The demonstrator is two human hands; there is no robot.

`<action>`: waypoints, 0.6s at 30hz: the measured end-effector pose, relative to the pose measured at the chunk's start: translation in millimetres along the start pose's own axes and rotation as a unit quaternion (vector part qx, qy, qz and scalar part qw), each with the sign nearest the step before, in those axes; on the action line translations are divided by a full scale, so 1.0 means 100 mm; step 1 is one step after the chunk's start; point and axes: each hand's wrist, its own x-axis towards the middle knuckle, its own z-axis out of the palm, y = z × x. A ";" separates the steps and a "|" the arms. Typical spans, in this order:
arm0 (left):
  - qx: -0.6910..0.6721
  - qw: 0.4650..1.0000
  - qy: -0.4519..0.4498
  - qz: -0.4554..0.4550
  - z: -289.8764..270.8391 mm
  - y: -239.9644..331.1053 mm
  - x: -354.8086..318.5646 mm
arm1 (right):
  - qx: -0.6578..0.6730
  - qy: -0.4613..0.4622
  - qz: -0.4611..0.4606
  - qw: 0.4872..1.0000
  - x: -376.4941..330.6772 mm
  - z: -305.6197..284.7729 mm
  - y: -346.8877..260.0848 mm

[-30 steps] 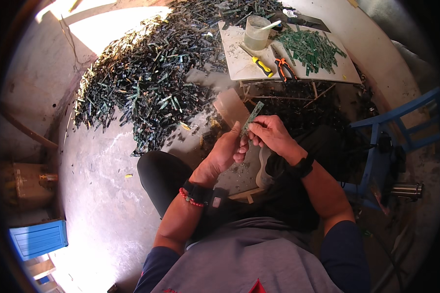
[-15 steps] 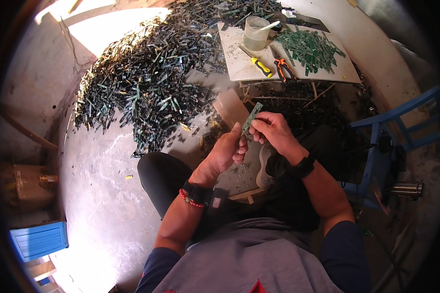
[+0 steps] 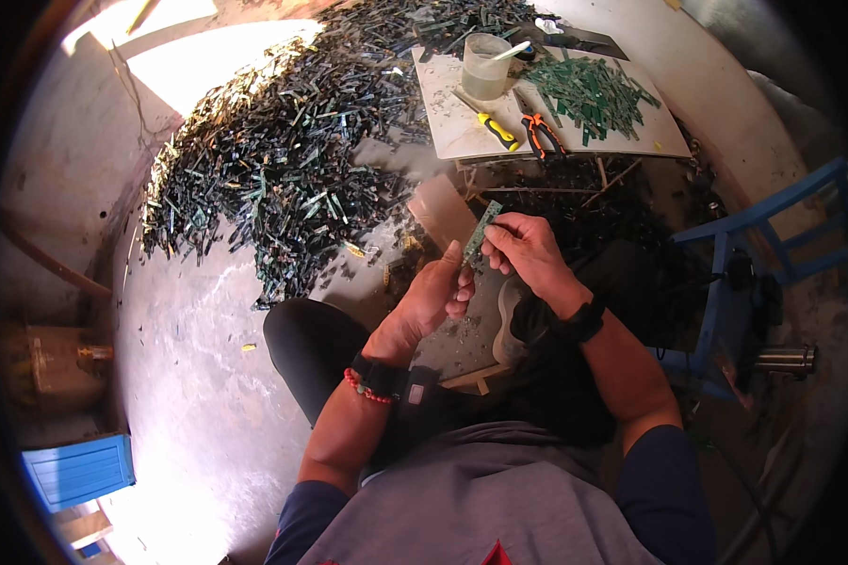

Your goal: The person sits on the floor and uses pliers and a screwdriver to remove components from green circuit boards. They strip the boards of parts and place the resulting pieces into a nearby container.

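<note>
A narrow green circuit board strip (image 3: 483,229) is held between my two hands, tilted up and to the right. My left hand (image 3: 433,290) pinches its lower end, thumb up and fingers curled. At the strip's right edge, my right hand (image 3: 530,251) grips it between thumb and fingers. Beyond the hands stands a low white board (image 3: 452,132) with a pile of similar green strips (image 3: 594,99). On the same board lie a yellow-and-black screwdriver (image 3: 496,130) and orange-and-black pliers (image 3: 543,135). Beside them is a clear plastic cup (image 3: 485,73) with liquid and a white-handled tool.
A large heap of dark strips (image 3: 283,169) covers the floor at the far left. A flat brownish panel (image 3: 440,209) lies just beyond my hands. To the right stands a blue metal frame (image 3: 721,282) near a steel cylinder (image 3: 787,360). A blue box (image 3: 80,469) sits at lower left.
The view has shifted slightly, so the white board and tools appear a little higher and further left. Both hands keep the strip in nearly the same position.
</note>
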 end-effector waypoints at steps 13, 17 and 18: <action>0.040 0.998 0.013 0.049 0.01 -0.03 0.01 | -0.021 -0.007 -0.021 1.000 0.00 0.00 -0.01; 0.054 0.997 0.023 0.050 -0.01 -0.05 0.03 | -0.010 -0.012 -0.019 1.000 0.01 0.00 0.02; 0.059 0.997 0.025 0.053 0.00 -0.05 0.03 | -0.009 -0.011 -0.020 1.000 0.01 -0.01 0.06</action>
